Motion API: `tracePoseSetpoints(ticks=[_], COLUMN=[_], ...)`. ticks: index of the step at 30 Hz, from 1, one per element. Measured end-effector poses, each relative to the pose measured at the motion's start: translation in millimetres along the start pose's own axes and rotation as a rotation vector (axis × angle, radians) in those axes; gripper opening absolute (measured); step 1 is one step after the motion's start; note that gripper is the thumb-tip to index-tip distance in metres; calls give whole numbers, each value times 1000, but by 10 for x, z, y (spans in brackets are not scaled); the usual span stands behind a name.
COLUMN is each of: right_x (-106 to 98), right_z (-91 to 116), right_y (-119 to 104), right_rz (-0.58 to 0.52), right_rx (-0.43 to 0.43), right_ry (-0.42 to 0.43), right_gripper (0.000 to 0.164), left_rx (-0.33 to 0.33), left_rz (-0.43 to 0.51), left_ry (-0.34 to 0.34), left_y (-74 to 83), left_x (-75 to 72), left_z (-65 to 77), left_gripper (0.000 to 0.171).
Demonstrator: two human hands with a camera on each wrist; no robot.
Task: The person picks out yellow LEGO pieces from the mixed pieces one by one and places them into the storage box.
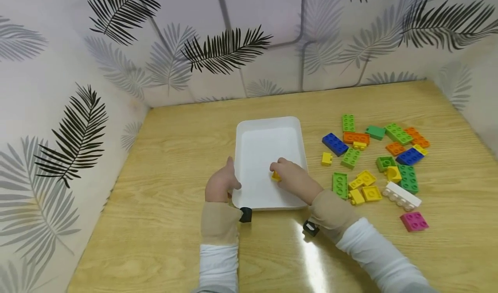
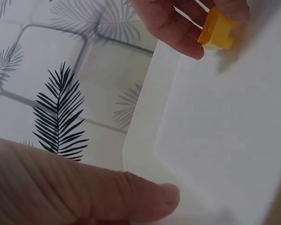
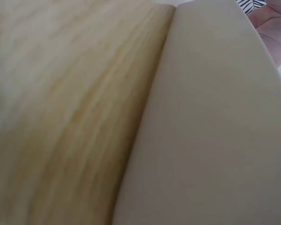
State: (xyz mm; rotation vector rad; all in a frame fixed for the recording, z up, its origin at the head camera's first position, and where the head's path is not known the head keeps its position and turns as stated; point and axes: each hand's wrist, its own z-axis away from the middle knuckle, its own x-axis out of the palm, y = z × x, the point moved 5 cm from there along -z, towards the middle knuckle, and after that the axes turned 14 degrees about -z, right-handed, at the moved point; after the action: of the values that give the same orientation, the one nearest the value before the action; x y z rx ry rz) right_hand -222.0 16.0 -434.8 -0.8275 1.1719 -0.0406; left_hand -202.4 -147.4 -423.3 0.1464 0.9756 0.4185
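A white rectangular tray lies on the wooden table, with its bare floor facing up. My right hand pinches a small yellow toy brick between thumb and fingers over the tray's floor. The same yellow brick shows near the top of the left wrist view, low over the white surface. At the tray's left edge my left hand holds the rim; its thumb lies over it and the other fingers are mostly hidden. The right wrist view shows mainly the tray's outer wall.
Several loose toy bricks lie right of the tray, among them a blue brick, a single yellow brick, a white brick and a pink brick. A leaf-patterned wall covering borders the table at the back and sides.
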Motion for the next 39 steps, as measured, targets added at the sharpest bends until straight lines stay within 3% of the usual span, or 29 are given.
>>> tracePoseSetpoints(ticks=[6, 10, 16, 22, 26, 30, 33, 36, 39], right_x=[22, 21, 16, -22, -172, -445, -643, -757, -775], right_z=[21, 35, 41, 66, 111, 177, 247, 312, 335], right_y=[23, 36, 42, 39, 65, 161, 301, 492, 689], right_rz=[19, 21, 22, -18, -81, -180, -195, -160, -120], right_rx=[-29, -32, -38, -28, -9, 46, 103, 135, 172], right_ry=[24, 30, 30, 56, 119, 214, 273, 274, 210], right_gripper=[31, 31, 35, 39, 40, 35, 33, 36, 41], left_rx=[10, 65, 165, 174, 172, 176, 161, 146, 143], left_rz=[46, 112, 153, 113, 101, 119, 106, 82, 71], left_ry=[-27, -38, 1, 38, 67, 72, 58, 51, 58], left_y=[-20, -7, 44, 36, 17, -4, -23, -38, -49], left_x=[41, 90, 133, 150, 140, 143, 155, 160, 167], left_z=[46, 63, 49, 53, 77, 91, 102, 119, 128], left_gripper=[89, 84, 70, 71, 70, 70, 77, 82, 84])
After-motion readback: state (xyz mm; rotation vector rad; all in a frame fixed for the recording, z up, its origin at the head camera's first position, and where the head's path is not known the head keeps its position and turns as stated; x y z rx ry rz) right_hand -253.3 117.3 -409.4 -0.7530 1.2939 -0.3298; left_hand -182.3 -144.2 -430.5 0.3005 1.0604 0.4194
